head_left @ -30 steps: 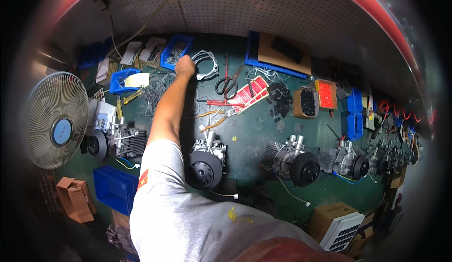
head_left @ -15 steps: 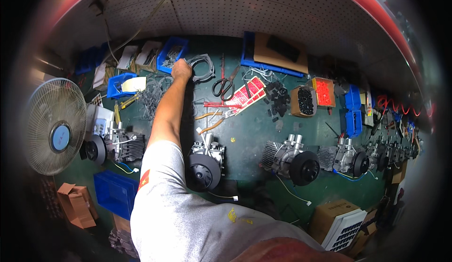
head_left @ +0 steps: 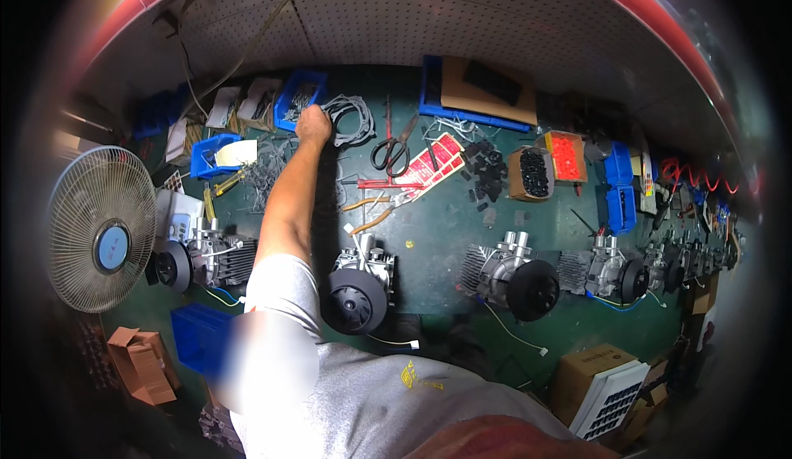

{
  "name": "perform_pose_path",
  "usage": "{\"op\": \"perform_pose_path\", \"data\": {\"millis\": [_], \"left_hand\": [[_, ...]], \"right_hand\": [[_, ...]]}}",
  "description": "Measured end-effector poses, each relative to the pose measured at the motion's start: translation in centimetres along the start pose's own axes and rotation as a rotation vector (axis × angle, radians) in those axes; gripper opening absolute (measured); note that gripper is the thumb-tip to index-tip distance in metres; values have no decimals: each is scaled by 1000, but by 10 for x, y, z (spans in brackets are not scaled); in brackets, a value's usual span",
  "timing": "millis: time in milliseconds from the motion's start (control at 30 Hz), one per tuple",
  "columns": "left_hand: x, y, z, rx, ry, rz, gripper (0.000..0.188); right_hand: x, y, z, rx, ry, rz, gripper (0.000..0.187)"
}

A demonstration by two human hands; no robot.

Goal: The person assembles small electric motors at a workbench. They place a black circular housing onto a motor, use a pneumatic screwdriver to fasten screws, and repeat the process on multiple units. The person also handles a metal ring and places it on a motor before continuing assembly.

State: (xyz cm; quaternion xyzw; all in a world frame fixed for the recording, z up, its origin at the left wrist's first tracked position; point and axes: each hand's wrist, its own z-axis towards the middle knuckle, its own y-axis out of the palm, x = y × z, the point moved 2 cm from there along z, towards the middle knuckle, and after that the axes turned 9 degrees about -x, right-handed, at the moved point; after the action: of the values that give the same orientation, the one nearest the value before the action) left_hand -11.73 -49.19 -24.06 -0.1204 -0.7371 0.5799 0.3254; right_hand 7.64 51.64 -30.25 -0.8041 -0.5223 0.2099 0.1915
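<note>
One bare left hand point(head_left: 313, 126) reaches to the near right corner of a blue, open-topped plastic bin point(head_left: 309, 78), set toward the far edge of the dark green, smooth surface point(head_left: 450, 249). Small, silvery metal pieces point(head_left: 302, 94) lie loose in the bin, beside the fingers. The knuckles look bent, but the fingertips are hidden, so whether they grip anything cannot be told. The right hand is out of view and its state cannot be told.

Just right of the left hand lies a grey metal ring-shaped flange point(head_left: 365, 115) with an uneven, lobed outline. Farther right, toward the middle of the surface, are black-handled metal scissors point(head_left: 390, 159), flat red-and-white label sheets point(head_left: 437, 162) and pliers with curved, orange-brown handles point(head_left: 373, 221). A scatter of small, dark, blocky pieces point(head_left: 485, 164) sits beyond them, next to a brown cardboard box of glossy black parts point(head_left: 530, 175) and another of bright red parts point(head_left: 564, 155).

Along the near edge stand silver metal machine units point(head_left: 375, 265) with black round fan wheels point(head_left: 357, 301), some showing thin parallel fins. A round fan with a wire cage point(head_left: 101, 228) stands by the left end.
</note>
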Motion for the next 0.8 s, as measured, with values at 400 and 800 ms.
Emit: {"op": "perform_pose_path", "data": {"millis": [400, 800], "left_hand": [[-13, 14, 11, -22, -2, -210, 32], [15, -58, -9, 145, 324, -285, 28]], "right_hand": [[14, 11, -8, -5, -7, 21, 34], [65, 66, -10, -9, -186, 30, 35]]}}
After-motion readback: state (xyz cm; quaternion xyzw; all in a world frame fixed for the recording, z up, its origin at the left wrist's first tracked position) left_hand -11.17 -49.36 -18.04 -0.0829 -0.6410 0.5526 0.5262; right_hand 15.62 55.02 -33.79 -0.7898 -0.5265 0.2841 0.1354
